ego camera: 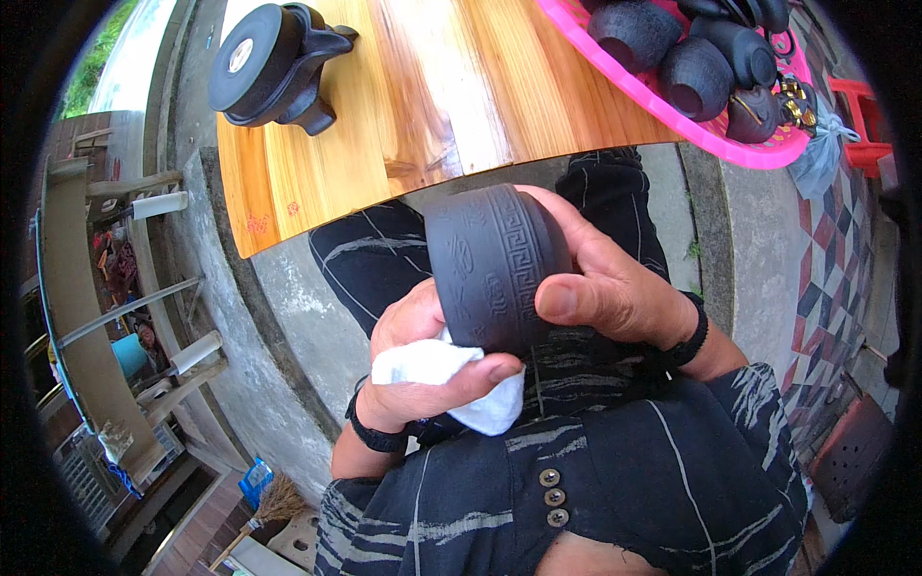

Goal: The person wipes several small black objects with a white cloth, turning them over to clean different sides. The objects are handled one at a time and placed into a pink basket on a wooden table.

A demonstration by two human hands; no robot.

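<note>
A dark, matte ceramic vessel (475, 266) is held on its side above my lap. Raised characters and a Greek-key band run around its wall. My right hand (612, 277) grips the end at the right, its thumb pressed on the patterned wall. My left hand (425, 360) supports the other end from below, with a white cloth (446, 367) caught between its fingers and thumb. Part of the cloth hangs below the left thumb. The left fingertips are hidden behind the vessel.
Ahead is a glossy wooden table (403, 122). A black ceramic stand-like piece (288, 65) rests on its far left. A pink plastic basket (763, 153) of black cups (695, 83) overhangs the right edge. A straw broom (277, 500) lies low at left.
</note>
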